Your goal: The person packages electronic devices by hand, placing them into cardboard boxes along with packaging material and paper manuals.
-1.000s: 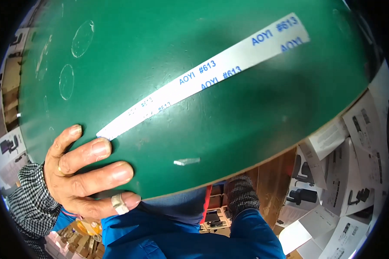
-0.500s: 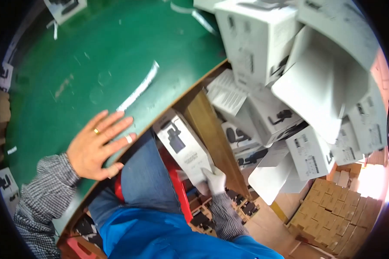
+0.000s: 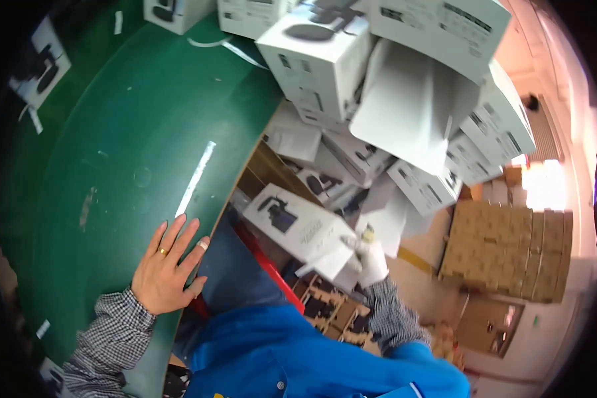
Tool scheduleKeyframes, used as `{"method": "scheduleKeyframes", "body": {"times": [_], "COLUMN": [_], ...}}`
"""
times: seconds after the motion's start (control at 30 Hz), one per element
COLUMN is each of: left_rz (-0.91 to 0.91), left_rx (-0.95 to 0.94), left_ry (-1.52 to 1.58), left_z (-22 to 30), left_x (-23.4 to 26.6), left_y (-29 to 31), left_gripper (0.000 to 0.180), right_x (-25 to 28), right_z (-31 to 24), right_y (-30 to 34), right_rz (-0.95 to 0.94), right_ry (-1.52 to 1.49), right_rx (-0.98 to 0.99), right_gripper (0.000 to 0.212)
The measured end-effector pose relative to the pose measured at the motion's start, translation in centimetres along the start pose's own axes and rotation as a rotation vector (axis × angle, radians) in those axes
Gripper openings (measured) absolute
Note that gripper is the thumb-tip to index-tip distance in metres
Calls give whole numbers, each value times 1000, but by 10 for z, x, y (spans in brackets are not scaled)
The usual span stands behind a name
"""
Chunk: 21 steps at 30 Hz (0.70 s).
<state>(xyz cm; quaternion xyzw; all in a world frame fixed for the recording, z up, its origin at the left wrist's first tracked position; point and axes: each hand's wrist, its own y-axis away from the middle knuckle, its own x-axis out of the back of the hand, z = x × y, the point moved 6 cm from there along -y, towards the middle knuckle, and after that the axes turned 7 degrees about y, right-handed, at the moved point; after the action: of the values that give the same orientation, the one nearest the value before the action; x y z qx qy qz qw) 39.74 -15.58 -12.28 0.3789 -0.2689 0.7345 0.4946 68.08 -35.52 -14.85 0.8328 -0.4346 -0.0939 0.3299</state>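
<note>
My left hand lies flat on the green tabletop near its wooden edge, fingers spread, with a ring on one finger and a white band round another. My right hand, in a white glove, grips the lower end of a white carton printed with a dark device. The carton is tilted, just off the table edge and above my lap. A flap stands out at its gripped end. A small yellowish patch shows at the glove's fingertips. Close to my left fingertips is a white strip on the table.
White cartons are piled at the upper right, among them a tall box and an open carton. Stacked brown boxes stand on the floor at the right. A partitioned brown tray with dark items sits below my right arm.
My right hand has lifted the white carton outward to the right, and it now lies more slanted. My left hand stays flat on the table. The whole view has turned.
</note>
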Motion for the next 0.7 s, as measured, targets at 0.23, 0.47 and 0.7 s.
{"method": "scheduleKeyframes", "body": {"times": [0.23, 0.47, 0.7], "left_rz": [301, 114, 32], "left_rx": [-85, -129, -276], "left_ry": [301, 285, 330], "left_z": [7, 113, 120], "left_x": [13, -2, 25], "left_y": [0, -70, -69], "left_gripper": [59, 52, 29], "right_x": [-25, -50, -18], "right_z": [-55, -98, -81], "right_y": [15, 68, 81], "right_rz": [3, 37, 61], "right_ry": [-12, 92, 320], "right_rx": [-68, -50, 20], "right_gripper": [8, 9, 18]}}
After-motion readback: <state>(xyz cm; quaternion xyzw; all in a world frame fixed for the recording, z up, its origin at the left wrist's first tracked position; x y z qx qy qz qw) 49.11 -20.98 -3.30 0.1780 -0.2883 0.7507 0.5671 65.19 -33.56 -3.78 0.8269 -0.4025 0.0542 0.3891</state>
